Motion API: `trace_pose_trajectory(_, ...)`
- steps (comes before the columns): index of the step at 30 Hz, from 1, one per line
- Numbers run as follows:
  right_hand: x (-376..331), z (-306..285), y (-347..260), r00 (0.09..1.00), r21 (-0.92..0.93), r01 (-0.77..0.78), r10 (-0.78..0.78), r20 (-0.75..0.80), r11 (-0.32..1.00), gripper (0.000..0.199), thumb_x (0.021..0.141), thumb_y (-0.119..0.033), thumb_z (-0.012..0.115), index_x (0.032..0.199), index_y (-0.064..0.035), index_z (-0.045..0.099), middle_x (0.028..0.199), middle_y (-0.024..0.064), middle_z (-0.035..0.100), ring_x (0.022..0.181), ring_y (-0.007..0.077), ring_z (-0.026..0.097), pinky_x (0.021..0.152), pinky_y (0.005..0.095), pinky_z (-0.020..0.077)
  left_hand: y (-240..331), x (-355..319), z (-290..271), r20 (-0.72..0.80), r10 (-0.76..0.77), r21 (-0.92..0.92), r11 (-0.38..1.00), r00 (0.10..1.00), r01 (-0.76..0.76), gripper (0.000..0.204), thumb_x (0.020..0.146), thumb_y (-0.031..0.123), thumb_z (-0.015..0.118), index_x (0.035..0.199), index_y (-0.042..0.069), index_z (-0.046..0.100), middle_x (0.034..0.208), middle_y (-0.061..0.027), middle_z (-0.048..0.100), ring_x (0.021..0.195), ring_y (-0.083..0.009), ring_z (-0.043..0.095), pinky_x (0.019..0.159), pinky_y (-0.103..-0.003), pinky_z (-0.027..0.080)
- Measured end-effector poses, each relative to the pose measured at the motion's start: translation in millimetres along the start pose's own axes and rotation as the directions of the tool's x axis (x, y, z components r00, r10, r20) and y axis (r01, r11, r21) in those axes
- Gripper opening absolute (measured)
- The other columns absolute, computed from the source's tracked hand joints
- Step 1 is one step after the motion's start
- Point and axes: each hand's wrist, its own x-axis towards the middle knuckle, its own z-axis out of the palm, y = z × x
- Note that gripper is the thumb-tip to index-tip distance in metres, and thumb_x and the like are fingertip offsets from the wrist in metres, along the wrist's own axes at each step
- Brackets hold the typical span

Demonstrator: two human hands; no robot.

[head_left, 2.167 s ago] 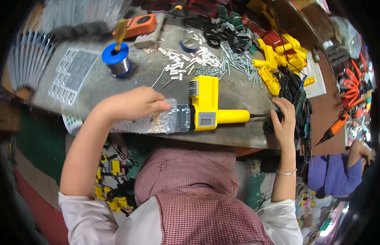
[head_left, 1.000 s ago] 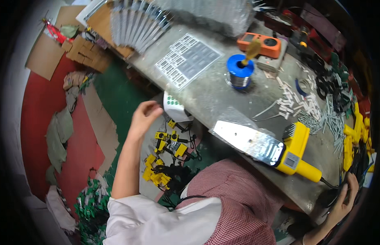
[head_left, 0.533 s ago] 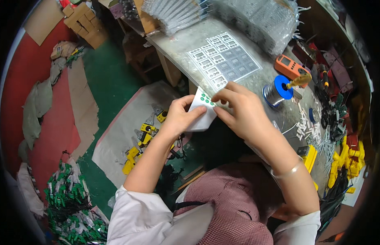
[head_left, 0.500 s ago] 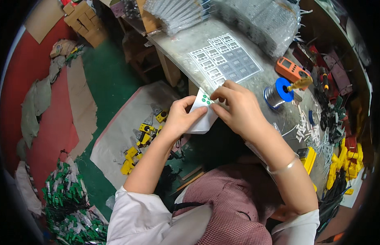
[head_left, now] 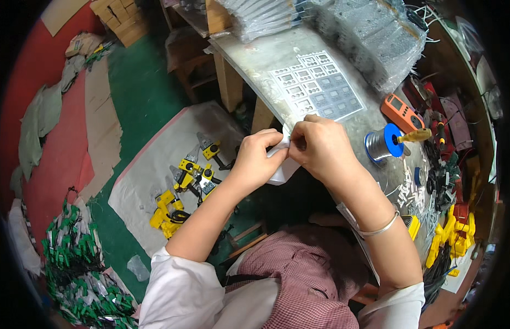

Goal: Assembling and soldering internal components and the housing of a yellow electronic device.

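My left hand (head_left: 259, 158) and my right hand (head_left: 316, 143) meet just below the near edge of the grey workbench (head_left: 266, 55). Both pinch a small white sheet (head_left: 281, 167), most of it hidden by my fingers. A silver bangle (head_left: 378, 230) sits on my right wrist. A larger sheet of printed labels (head_left: 318, 86) lies on the bench just beyond my right hand.
A blue spool of solder wire (head_left: 382, 145) and an orange meter (head_left: 403, 113) sit right of my hands. Yellow tools (head_left: 184, 186) lie on a plastic sheet on the green floor. More yellow parts (head_left: 452, 238) and screws crowd the bench's right end. Bagged parts (head_left: 370, 33) are stacked at the back.
Earlier my hands were by a yellow tool on the bench; my left hand then reached down to the bench edge, and both hands now pinch the small white sheet closer together.
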Motion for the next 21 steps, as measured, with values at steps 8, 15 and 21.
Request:
trace_pose_trajectory(8, -10.2, 0.5, -8.4, 0.992, -0.133, 0.108, -0.114, -0.044, 0.985, 0.014, 0.068, -0.01, 0.07, 0.078, -0.0009, 0.065, 0.082, 0.0147, 0.062, 0.078, 0.0319, 0.066, 0.069, 0.0399, 0.0555, 7.5, -0.8, -2.8, 0.007, 0.004, 0.037, 0.999, 1.0, -0.004, 0.015, 0.075, 0.003, 0.063, 0.089, -0.004, 0.066, 0.083, -0.0174, 0.062, 0.081, -0.0346, 0.063, 0.074, -0.039, 0.05)
trace_pose_trajectory(15, -8.4, -0.6, -4.3, 0.996, -0.034, 0.001, -0.004, -0.084, 0.999, 0.014, 0.069, -0.013, 0.071, 0.072, 0.0007, 0.067, 0.076, 0.0184, 0.064, 0.073, 0.0376, 0.067, 0.067, 0.0437, 0.0554, 12.6, 2.4, -7.3, 0.074, -0.056, 0.042, 0.998, 0.996, 0.053, 0.015, 0.078, 0.003, 0.065, 0.091, -0.006, 0.065, 0.085, -0.0157, 0.063, 0.08, -0.0295, 0.065, 0.075, -0.034, 0.049)
trace_pose_trajectory(21, -27.7, -46.8, 12.8, 0.936, 0.473, -0.335, 0.346, 0.067, 0.815, 0.015, 0.077, -0.013, 0.068, 0.08, 0.0019, 0.071, 0.071, 0.016, 0.068, 0.067, 0.0243, 0.068, 0.065, 0.0357, 0.0528, 17.0, -1.9, -15.9, 0.192, -0.165, -0.07, 0.981, 0.967, 0.181, 0.017, 0.081, 0.006, 0.071, 0.095, -0.005, 0.069, 0.086, -0.0027, 0.065, 0.083, -0.0097, 0.058, 0.078, -0.027, 0.046)
